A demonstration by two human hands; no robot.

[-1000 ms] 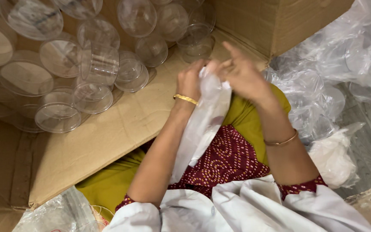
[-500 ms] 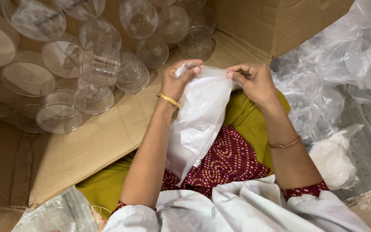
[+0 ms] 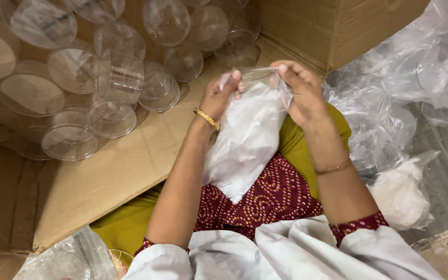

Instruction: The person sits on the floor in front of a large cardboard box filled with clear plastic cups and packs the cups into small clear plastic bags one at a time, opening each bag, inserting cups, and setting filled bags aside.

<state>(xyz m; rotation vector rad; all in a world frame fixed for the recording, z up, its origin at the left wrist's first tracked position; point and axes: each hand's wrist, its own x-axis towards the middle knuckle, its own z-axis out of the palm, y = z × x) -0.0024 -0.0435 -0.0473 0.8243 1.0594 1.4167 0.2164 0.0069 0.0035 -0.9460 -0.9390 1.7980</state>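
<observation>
Both hands hold a clear plastic bag (image 3: 247,140) up in front of me by its top edge. My left hand (image 3: 220,96) pinches the left corner of the mouth. My right hand (image 3: 301,91) pinches the right corner, so the mouth is stretched between them. The bag hangs down over my lap, which is covered by maroon dotted cloth (image 3: 276,194). A gold bangle sits on each wrist.
Several clear round plastic containers (image 3: 112,91) lie heaped on a flattened cardboard sheet (image 3: 120,171) at the left. A cardboard box (image 3: 327,26) stands behind. Crumpled clear bags (image 3: 410,78) pile up at the right, with a white bundle (image 3: 400,194) below them.
The bag was bunched between the hands a second ago. The hands have moved apart and spread its top edge, so it hangs wider now.
</observation>
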